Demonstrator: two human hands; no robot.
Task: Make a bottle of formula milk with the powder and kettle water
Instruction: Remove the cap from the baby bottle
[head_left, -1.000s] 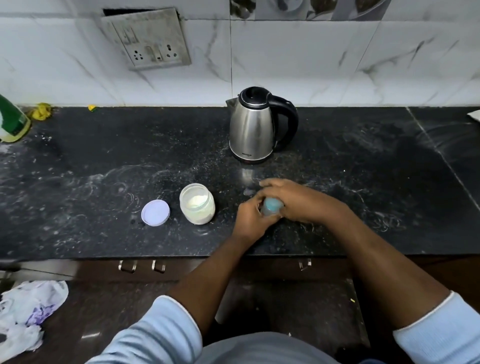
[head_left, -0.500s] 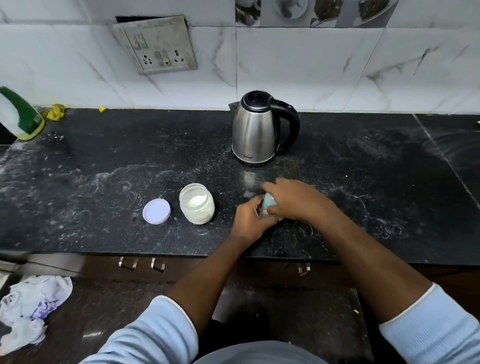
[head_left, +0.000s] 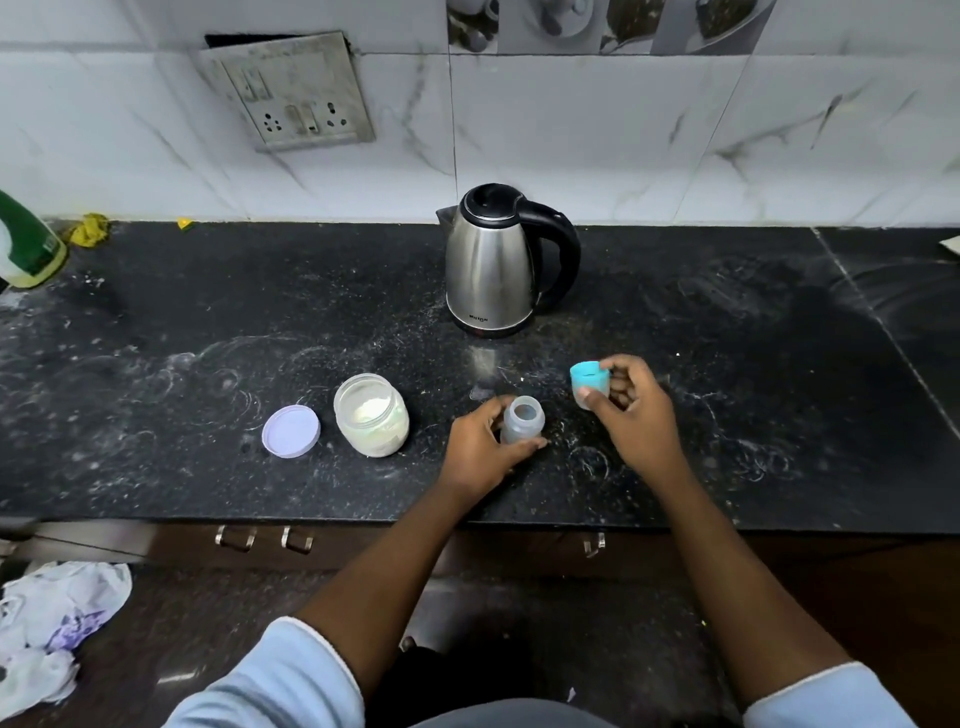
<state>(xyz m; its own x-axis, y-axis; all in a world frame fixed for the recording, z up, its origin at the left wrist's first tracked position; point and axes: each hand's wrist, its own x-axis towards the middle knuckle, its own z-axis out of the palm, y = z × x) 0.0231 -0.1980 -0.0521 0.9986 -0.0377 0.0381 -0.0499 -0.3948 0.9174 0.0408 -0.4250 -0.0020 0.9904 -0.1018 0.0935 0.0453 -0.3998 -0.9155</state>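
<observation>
A small clear baby bottle (head_left: 522, 425) stands open-mouthed on the black counter (head_left: 208, 338), held around its body by my left hand (head_left: 480, 451). My right hand (head_left: 631, 410) holds the bottle's teal cap (head_left: 589, 382) just to the right of the bottle, lifted off it. An open glass jar of white powder (head_left: 372, 415) stands left of the bottle, with its pale lilac lid (head_left: 290, 431) lying flat beside it. The steel kettle (head_left: 496, 262) with a black handle stands behind, near the wall.
A green and white bottle (head_left: 26, 244) sits at the far left edge, next to a yellow scrap (head_left: 89, 230). A socket plate (head_left: 291, 93) hangs on the tiled wall. Crumpled white cloth (head_left: 52, 629) lies on the floor at lower left. Drawer handles (head_left: 265, 538) line the counter's front.
Both hands were together on the capped bottle. My right hand has taken the teal cap off and moved it right, leaving the bottle's mouth open in my left hand.
</observation>
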